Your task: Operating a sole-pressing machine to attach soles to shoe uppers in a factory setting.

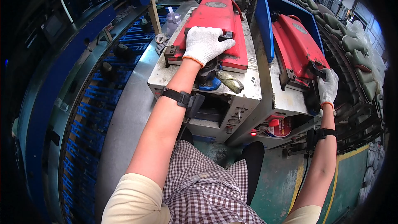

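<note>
Apron (pixel 203 182) nr floor space (pixel 275 174); L hand (pixel 206 43), R hand (pixel 328 86) at red covers' (pixel 215 14) edges

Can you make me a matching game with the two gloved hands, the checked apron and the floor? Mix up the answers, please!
Things:
1. Left hand
2. Right hand
3. Apron
4. Floor

Places and colours:
A. at the front end of the right red cover
B. green
C. at the front end of the left red cover
D. brown-and-white

Right pairs: 1-C, 2-A, 3-D, 4-B
</note>
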Motion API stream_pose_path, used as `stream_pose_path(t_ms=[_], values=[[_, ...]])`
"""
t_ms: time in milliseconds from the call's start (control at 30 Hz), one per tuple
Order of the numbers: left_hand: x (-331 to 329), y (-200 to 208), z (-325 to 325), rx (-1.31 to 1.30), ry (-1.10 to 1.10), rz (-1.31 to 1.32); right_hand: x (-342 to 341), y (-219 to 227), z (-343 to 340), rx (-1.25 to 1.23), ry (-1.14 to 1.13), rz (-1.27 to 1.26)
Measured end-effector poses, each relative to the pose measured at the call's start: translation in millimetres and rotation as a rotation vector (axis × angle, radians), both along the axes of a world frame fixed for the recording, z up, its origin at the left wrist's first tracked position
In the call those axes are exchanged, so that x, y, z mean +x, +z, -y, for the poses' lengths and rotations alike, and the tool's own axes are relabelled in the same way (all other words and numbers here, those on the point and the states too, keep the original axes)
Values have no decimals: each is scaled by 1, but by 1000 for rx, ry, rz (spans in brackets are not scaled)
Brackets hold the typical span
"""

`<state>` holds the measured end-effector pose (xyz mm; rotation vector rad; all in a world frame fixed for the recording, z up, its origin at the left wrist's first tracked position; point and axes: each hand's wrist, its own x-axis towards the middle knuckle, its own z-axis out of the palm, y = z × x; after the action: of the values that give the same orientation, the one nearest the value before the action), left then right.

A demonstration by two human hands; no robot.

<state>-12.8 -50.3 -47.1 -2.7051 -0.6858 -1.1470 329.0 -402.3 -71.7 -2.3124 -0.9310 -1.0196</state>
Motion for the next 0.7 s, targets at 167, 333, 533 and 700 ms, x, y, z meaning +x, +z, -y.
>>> stream_pose_path(t_ms=[167,333,533,700], values=[[1,0,0,-8,-1,-3,3,-1,2,-2,0,7],[-2,3,3,-12,3,-30,1,-1,1,-9,-10,4],[-1,3,3,-1,9,-21,5,-1,2,-14,5,-3],[-1,3,4,-9,7,-21,2,0,2,-14,-3,-8]])
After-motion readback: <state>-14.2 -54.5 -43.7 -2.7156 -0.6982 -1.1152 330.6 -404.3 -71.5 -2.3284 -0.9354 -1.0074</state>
